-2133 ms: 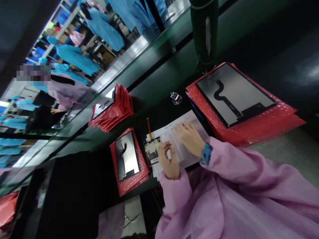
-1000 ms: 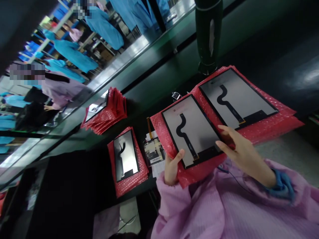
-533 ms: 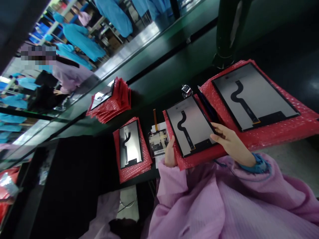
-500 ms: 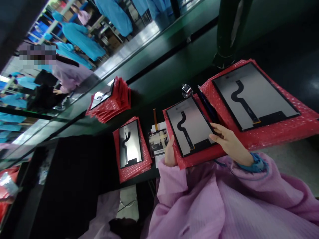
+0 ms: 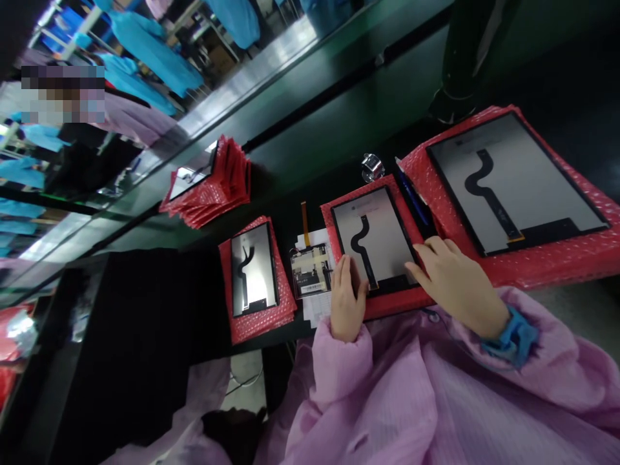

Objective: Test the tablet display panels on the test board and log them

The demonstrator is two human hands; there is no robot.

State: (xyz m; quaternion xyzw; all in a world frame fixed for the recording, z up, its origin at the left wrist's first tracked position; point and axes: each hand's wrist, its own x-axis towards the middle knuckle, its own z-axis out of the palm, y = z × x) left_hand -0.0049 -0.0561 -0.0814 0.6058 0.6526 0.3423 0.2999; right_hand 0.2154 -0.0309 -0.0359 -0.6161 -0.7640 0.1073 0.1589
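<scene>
An LCD screen panel [image 5: 382,232], grey-backed with a black wavy flex cable, lies on a red bubble-wrap bag [image 5: 329,216] in front of me. My left hand [image 5: 346,300] rests on the panel's lower left corner with fingers stretched out. At the lower right edge, my right hand [image 5: 455,278] touches the panel, thumb spread away from the fingers. Neither hand is wrapped around anything. A small device with an orange flex strip [image 5: 312,271] sits on white paper to the left. The undersides of both hands are hidden.
A larger LCD panel [image 5: 533,174] lies on red bags at right, beside a blue pen [image 5: 411,197]. A roll of clear tape [image 5: 372,168] stands behind. Leftward are another panel [image 5: 254,271] on red wrap and a stack of red bags [image 5: 217,187]. People work beyond the bench.
The panel and its red bag, earlier held by the edges and tilted, now lie lower on the bench. My left hand has moved from the bag's side onto the panel; both hands have loosened.
</scene>
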